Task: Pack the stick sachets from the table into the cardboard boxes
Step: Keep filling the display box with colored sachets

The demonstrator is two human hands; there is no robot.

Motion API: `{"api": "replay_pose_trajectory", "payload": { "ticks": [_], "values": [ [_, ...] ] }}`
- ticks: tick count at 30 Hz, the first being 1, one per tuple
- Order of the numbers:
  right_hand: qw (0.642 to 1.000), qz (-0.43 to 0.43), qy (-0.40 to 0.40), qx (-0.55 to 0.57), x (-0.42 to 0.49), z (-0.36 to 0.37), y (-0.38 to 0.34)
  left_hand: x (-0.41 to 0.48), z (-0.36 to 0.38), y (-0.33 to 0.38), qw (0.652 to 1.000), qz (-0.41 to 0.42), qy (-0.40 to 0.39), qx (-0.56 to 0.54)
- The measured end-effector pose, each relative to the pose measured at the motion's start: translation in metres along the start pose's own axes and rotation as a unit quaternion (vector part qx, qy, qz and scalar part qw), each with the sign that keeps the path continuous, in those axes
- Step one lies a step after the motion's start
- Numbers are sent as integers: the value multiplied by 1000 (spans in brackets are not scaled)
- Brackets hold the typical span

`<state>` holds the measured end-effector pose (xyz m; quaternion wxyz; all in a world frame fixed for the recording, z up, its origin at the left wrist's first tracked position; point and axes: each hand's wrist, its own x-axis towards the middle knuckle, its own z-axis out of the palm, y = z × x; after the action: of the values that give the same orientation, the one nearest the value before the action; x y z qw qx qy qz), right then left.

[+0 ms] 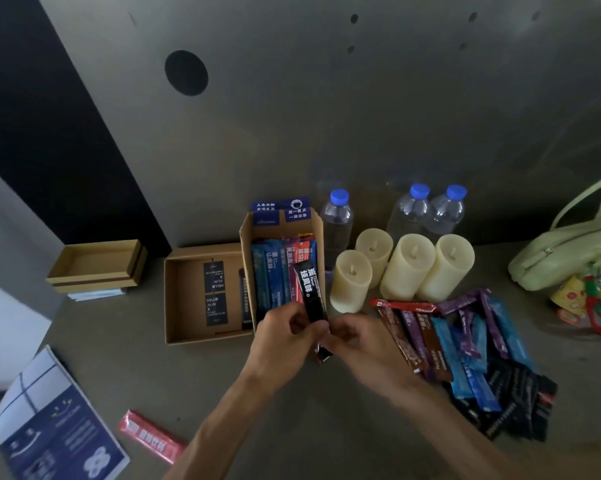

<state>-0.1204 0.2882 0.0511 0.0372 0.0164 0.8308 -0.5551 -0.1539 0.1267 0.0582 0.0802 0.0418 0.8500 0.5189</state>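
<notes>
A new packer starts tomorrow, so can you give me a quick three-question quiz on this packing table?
1. True or false: both the left hand and the right hand hold the black sachet in front of the tall box.
2. How many candles stand right of the tall box? A two, B four, C six.
3. Fill in: the loose sachet pile lies to the ___ of the tall box.
Key: 1 true; 2 B; 3 right.

Black cards (pixel 216 309) in the flat box (pixel 184 299) read "HELLO JILIN X".
</notes>
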Motion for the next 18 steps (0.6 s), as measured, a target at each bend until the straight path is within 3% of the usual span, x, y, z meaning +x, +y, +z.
{"api": "replay_pose_trajectory", "payload": {
  "ticks": [4, 8, 18],
  "values": [
    [999, 25, -16, 27, 3, 4, 4, 5, 0, 2, 998, -6, 50, 26],
    [998, 66, 6, -13, 0, 2, 17, 28, -6, -1, 994, -25, 103, 20],
    [996, 71, 14, -45, -8, -13, 32, 57, 11, -13, 977, -32, 135, 161]
  ]
}}
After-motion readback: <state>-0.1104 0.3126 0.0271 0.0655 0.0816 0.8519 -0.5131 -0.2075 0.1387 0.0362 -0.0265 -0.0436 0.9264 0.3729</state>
